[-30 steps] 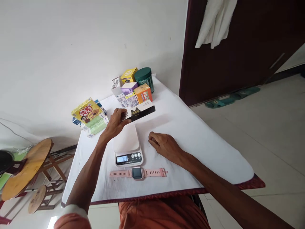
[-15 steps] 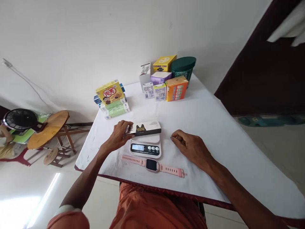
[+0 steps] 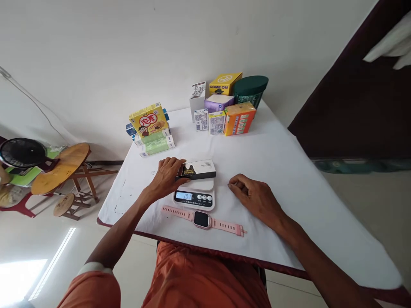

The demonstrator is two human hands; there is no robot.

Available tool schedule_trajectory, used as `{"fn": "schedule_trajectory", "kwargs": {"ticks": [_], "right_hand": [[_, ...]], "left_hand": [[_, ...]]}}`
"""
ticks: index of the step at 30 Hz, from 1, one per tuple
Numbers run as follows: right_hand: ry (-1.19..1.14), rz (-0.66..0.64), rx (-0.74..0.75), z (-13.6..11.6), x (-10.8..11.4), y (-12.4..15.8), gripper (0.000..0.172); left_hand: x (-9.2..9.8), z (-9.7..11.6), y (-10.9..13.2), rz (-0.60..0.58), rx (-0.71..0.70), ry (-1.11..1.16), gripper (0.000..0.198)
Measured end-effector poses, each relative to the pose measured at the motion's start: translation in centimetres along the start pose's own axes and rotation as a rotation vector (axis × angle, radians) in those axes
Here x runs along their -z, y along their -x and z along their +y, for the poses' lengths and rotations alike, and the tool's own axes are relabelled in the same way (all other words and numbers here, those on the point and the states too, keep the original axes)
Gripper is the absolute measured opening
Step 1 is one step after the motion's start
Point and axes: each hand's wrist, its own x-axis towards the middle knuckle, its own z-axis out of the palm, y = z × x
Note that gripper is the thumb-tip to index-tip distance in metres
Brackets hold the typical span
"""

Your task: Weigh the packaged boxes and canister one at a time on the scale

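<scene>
A long black-and-white box (image 3: 202, 169) lies across the white platform of a small digital kitchen scale (image 3: 208, 201). My left hand (image 3: 167, 176) grips the box at its left end, thumb on the near side and fingers over the far side. The scale's lit display appears to read 301. In front of the scale a smartwatch (image 3: 201, 219) with a pink strap lies stretched out, its screen dark. To the right of the scale my right hand (image 3: 253, 197) rests on the white cloth, fingers curled in. Whether anything is inside them is hidden.
At the back stand a purple box (image 3: 219, 102), an orange box (image 3: 240, 119), a yellow box (image 3: 225, 83) and a dark green tub (image 3: 250, 87). Back left, a yellow snack box (image 3: 149, 121) sits on a green-and-white one (image 3: 156, 144). A fan (image 3: 22, 152) stands beyond the table.
My left hand has slid a little to the right along the box, covering more of it. The scale's reading has dropped from about 363 to 301. My right hand stays in place.
</scene>
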Motion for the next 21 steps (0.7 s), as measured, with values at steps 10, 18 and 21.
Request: {"fn": "schedule_trajectory", "kwargs": {"ticks": [10, 18, 21], "right_hand": [[-0.084, -0.265, -0.121, -1.4, 2.4, 0.1, 0.021], [-0.015, -0.406, -0.074, -3.1, 3.6, -0.4, 0.015], [-0.03, -0.381, -0.041, -3.4, 3.6, -1.7, 0.012]], "left_hand": [[4.7, -7.7, -2.9, 0.298, 0.227, -0.203, 0.038], [3.6, -14.0, -5.4, 0.233, 0.446, -0.243, 0.044], [3.1, -14.4, -5.4, 0.253, 0.429, -0.257, 0.049]]}}
